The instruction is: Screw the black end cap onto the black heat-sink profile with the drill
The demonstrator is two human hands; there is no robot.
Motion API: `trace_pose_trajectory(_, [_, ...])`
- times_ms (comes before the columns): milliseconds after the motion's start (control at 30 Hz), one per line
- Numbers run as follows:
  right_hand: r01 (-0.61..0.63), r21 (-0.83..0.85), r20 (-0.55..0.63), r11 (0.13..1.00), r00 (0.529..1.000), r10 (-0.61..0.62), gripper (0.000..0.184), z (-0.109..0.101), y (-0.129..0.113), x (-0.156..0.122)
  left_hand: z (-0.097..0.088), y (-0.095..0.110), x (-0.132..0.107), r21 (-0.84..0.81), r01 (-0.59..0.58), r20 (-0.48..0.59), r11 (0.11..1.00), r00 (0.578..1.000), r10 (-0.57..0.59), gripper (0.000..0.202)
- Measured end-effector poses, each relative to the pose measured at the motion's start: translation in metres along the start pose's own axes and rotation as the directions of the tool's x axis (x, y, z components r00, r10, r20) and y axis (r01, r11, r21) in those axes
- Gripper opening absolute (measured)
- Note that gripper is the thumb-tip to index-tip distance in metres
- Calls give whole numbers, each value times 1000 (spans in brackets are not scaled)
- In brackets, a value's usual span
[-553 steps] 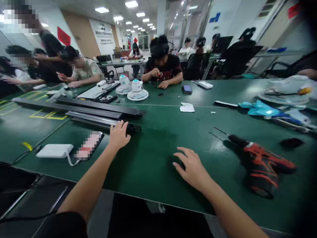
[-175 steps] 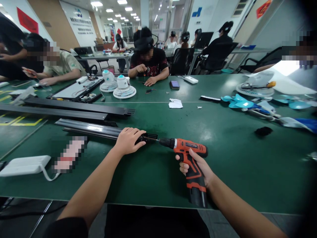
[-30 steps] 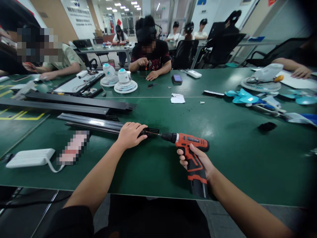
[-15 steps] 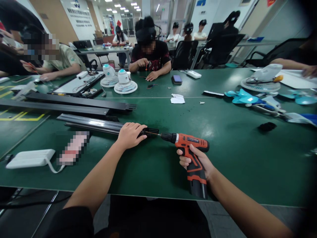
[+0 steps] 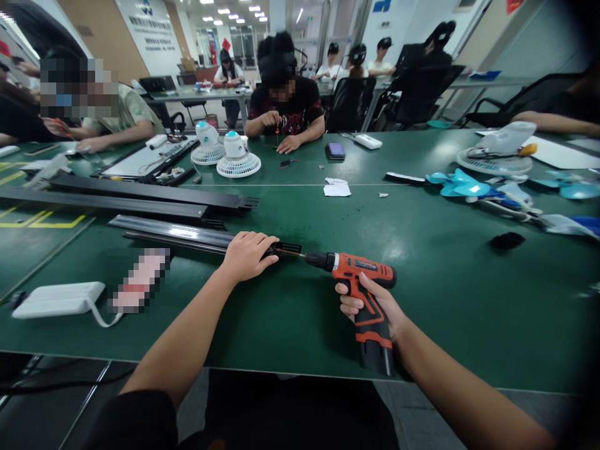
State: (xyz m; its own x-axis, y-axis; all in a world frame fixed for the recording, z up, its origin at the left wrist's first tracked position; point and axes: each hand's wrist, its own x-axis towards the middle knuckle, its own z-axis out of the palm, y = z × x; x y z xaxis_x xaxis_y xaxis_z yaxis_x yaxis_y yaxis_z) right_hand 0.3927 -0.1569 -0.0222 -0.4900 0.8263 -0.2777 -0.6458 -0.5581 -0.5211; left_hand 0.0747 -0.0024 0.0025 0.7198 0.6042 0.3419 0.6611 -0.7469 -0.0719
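Observation:
My right hand [image 5: 370, 306] grips the handle of an orange and black cordless drill [image 5: 360, 284], held level over the green table [image 5: 300, 325]. The drill's bit points left and meets the right end of a long black metal rail [image 5: 182, 236] that lies flat on the table. My left hand [image 5: 246, 255] presses down on that end of the rail, fingers wrapped over it, just left of the bit.
More black rails [image 5: 140, 194] lie behind. A white power bank [image 5: 56, 299] with a cable and a phone [image 5: 138, 279] sit at the left. Two small white fans [image 5: 234, 156], paper scraps [image 5: 336, 187], blue fan blades [image 5: 462, 186] and a black lump [image 5: 506, 239] lie further off. Other people sit around the table.
Nothing has visibly moved in the last second. Much earlier, the drill lay on the table at the right and my right hand was empty.

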Motion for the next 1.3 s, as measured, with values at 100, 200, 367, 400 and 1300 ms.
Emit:
trace_pose_trajectory(100, [-5, -4, 9, 1000, 1000, 5, 38, 0, 0, 0, 0, 0, 0, 1, -2, 3, 1000, 1000, 2, 44])
trace_pose_trajectory(200, [11, -10, -1, 1000, 1000, -11, 37, 0, 0, -1, 1, -1, -1, -1, -4, 2, 1000, 1000, 4, 45])
trace_pose_trajectory(367, [-6, -34, -4, 999, 1000, 6, 41, -2, 2, -2, 1, -1, -2, 13, -15, 7, 1000, 1000, 15, 46])
trace_pose_trajectory(400, [-2, -35, -9, 999, 1000, 2, 41, -2, 2, -2, 0, -1, -2, 12, -16, 10, 1000, 1000, 16, 46])
trace_pose_trajectory(1300, [8, -76, -275, 997, 961, -29, 33, -2, -1, -5, 0, 0, -3, 15, -15, -17, 1000, 1000, 16, 43])
